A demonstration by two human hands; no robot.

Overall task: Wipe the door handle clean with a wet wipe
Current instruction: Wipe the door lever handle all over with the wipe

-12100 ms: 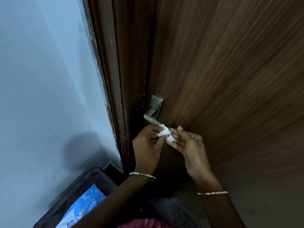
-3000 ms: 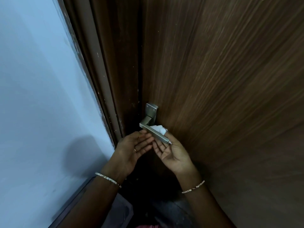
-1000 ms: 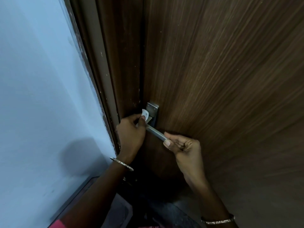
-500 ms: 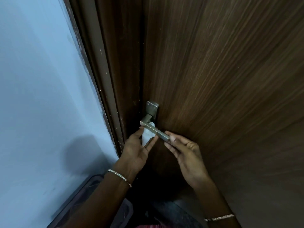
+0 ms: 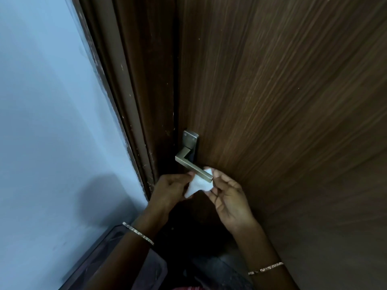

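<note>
At the far left the pale wall [image 5: 52, 122] is running down to a dark bin [image 5: 100, 254] by my wrist, and next to it the brown door frame [image 5: 136, 101] is standing against the closed door [image 5: 282, 122].

My left hand [image 5: 169, 191] is pinching the near edge of the wet wipe [image 5: 198, 186], fingers curled narrow around it. A moment ago this hand was working the wipe alone, first up by the backplate, then under the bend of the door handle [image 5: 191, 167]. Now the wipe is sitting further right, spread beneath and behind the free end of the lever and touching it. The backplate and the bend are showing bare metal.

My right hand [image 5: 230, 197], which was only steadying the lever's tip, is now taking the wipe's other edge between thumb and curled fingers.

I am judging that the inner parts are done and I am finishing along the bar's outer end, so the job is looking well along.
</note>
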